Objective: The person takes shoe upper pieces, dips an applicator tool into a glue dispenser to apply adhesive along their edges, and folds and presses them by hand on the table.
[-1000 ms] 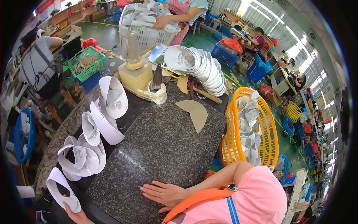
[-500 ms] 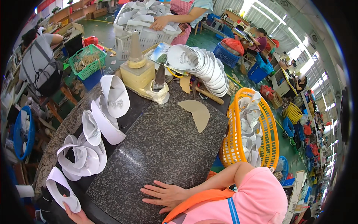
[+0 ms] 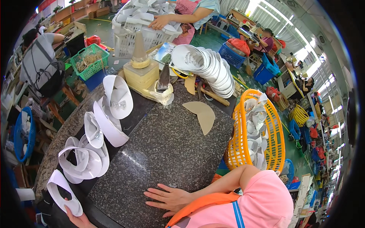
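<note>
My right hand (image 3: pixel 169 198) lies flat, fingers spread, on the dark speckled stone slab (image 3: pixel 167 148) near its front edge and holds nothing. At the lower left corner my left hand (image 3: pixel 78 218) grips the lower end of a white visor piece (image 3: pixel 62 192); only part of that hand shows. More white visors (image 3: pixel 110 114) lie in a row along the slab's left side. Two tan half-round cardboard pieces (image 3: pixel 203 114) rest on the far part of the slab.
An orange basket (image 3: pixel 237 148) with white visor parts stands at the slab's right edge. A yellowish machine with a cone (image 3: pixel 142 70) and a stack of white visors (image 3: pixel 209 68) sit at the back. Another person's hand rests on a white crate (image 3: pixel 152 32); other workers sit around.
Both hands stay where they were. Only the view has shifted slightly.
</note>
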Action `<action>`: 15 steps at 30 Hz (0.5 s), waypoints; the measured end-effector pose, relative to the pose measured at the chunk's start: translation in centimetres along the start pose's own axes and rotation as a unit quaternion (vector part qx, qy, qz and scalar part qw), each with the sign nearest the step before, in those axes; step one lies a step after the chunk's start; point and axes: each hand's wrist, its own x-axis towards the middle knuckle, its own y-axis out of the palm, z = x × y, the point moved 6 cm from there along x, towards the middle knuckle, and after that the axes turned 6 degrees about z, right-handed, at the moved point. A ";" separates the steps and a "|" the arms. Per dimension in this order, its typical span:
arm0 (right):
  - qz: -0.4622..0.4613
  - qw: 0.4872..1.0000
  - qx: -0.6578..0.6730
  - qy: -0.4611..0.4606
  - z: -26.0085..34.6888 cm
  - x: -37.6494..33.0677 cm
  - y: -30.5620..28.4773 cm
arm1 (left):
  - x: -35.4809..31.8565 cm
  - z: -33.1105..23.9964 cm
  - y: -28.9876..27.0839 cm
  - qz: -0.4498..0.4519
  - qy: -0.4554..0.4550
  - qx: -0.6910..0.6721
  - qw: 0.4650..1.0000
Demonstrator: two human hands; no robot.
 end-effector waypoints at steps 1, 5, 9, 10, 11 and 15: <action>0.000 1.000 0.000 -0.001 0.1 0.0 -0.1 | 0.0 0.0 0.1 0.005 -0.005 -0.001 1.000; 0.023 1.000 0.006 0.005 0.1 0.1 -0.5 | -0.6 -0.1 1.2 -0.015 0.003 0.002 1.000; 0.000 0.999 -0.027 0.020 -0.8 2.8 -2.1 | -1.3 -0.1 3.0 -0.023 0.006 0.004 1.000; -0.008 0.999 -0.025 0.021 -1.1 3.7 -2.7 | -1.2 0.0 2.9 -0.025 0.012 0.007 1.000; -0.008 0.999 -0.029 0.018 -1.1 4.0 -2.5 | -0.9 0.6 2.4 -0.024 0.017 0.004 1.000; -0.040 0.998 -0.032 -0.026 -2.0 5.0 -2.5 | -0.9 0.5 2.9 -0.004 0.015 -0.008 1.000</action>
